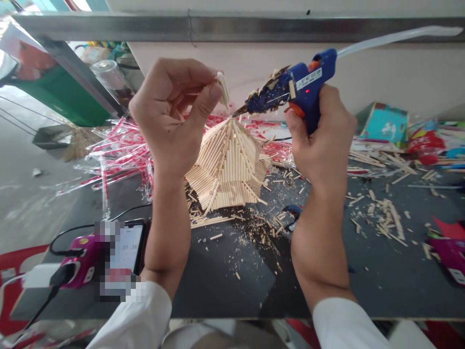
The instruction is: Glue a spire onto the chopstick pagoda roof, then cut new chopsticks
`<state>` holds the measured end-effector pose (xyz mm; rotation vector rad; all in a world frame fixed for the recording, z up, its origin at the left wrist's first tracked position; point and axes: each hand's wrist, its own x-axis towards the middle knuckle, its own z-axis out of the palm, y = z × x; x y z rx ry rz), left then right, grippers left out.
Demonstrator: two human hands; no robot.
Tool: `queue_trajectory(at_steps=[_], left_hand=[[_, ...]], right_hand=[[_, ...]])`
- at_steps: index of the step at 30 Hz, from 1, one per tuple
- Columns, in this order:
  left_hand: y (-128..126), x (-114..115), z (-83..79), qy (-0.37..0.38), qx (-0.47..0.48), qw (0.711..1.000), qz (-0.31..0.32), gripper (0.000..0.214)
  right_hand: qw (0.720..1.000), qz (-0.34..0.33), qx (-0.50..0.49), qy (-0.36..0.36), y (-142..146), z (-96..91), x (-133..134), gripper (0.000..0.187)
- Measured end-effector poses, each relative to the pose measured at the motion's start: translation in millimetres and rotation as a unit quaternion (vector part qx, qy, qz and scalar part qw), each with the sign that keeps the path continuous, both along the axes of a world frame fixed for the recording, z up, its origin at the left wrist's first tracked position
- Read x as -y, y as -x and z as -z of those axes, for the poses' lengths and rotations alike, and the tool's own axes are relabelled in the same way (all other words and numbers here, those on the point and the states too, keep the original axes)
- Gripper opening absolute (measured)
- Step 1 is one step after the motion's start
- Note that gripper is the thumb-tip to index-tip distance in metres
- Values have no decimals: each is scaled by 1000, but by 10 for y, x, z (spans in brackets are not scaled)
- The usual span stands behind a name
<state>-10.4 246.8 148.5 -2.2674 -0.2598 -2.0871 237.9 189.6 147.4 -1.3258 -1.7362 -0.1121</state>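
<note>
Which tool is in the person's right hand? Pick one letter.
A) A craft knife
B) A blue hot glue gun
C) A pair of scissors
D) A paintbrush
B. The right hand grips the blue hot glue gun by its handle, with the nozzle near the peak of the wooden stick model.

Narrow gap above the stick model [227, 162]

Glue gun [305, 89] above matchstick model [227, 167]
</note>
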Motion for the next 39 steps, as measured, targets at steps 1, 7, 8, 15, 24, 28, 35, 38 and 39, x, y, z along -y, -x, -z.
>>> queue_trajectory(at_steps=[1, 7, 8, 15, 24, 28, 35, 38, 39], left_hand=[[0, 0, 2, 1, -1, 1000, 0, 31], [-16, 3, 4, 5, 4, 1000, 14, 29], [-21, 7, 5, 6, 2, 1000, 12, 29], [-43, 51, 1, 21, 2, 1000, -2, 29], [-41, 36, 9, 33, -9, 999, -13, 32], [-76, 6, 27, 33, 27, 999, 0, 36], [-64, -40, 51, 28, 2, 999, 28, 39], [-66, -28, 60, 49, 23, 998, 24, 45], [-69, -17, 59, 49, 26, 998, 22, 45]], right_hand=[[1000, 1, 0, 2, 0, -5, 5, 27], [1000, 7, 3, 6, -4, -17, 17, 28], [1000, 7, 5, 3, -3, -21, 20, 28], [1000, 6, 13, 10, 1, -55, 36, 29], [1000, 7, 23, 5, -13, -29, 34, 31], [1000, 15, 4, 22, -1, -18, 11, 30], [999, 22, 2, 28, -3, -10, 9, 26], [999, 27, 9, 27, -3, -22, 25, 24], [999, 28, 13, 24, -3, -25, 28, 25]])
